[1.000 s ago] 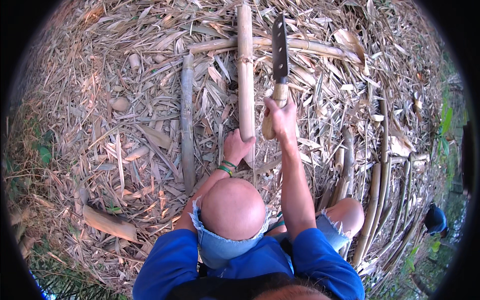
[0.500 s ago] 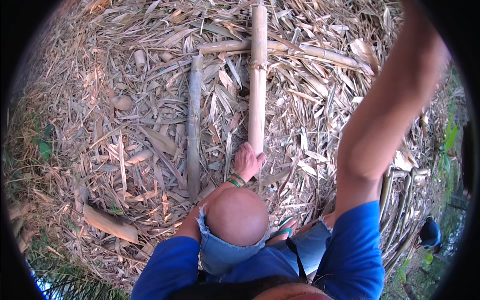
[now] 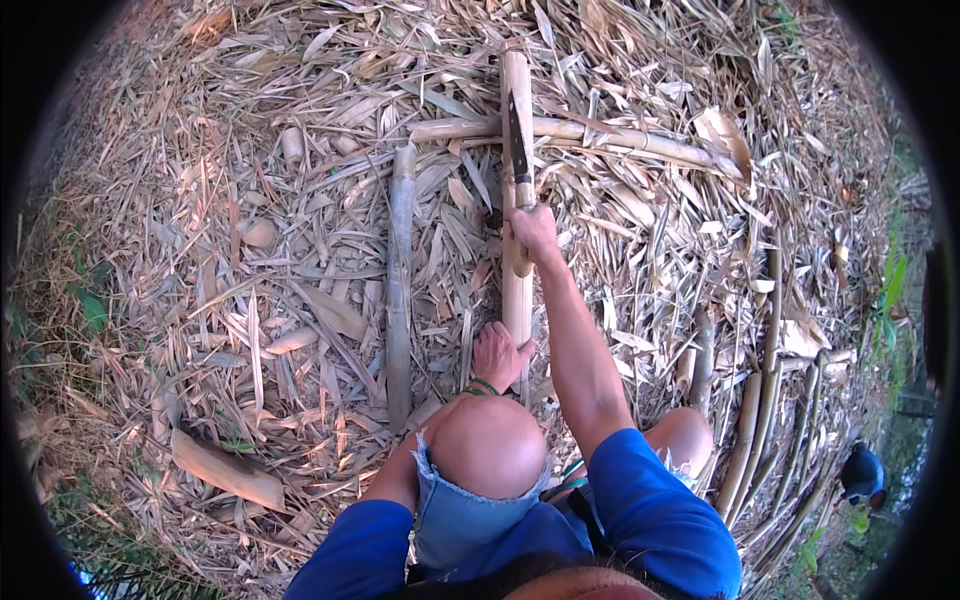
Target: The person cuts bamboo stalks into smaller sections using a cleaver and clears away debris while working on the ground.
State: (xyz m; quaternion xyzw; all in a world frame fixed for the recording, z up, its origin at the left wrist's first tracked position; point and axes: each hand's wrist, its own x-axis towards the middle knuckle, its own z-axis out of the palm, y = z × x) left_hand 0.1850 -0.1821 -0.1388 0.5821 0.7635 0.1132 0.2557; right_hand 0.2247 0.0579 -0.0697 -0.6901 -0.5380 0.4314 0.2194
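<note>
A pale, peeled bamboo pole lies lengthwise ahead of me, its far part crossing over another bamboo pole on the ground. My left hand is wrapped round the pole's near end, thumb at the right side. In my right hand is a machete by its wooden handle. The machete's dark blade points away from me and lies along the top of the pole near the crossing. From this view I cannot tell whether its edge touches or bites into the bamboo.
A greyish bamboo length lies to the left, beside the pole. Dry bamboo leaves and chips cover the ground. A split bamboo piece rests at lower left. Several long poles lie to the right, with a dark blue rounded shape beyond.
My right arm, raised at the upper right before, has swung down and inward, bringing the machete onto the pole. My left hand keeps its hold on the near end.
</note>
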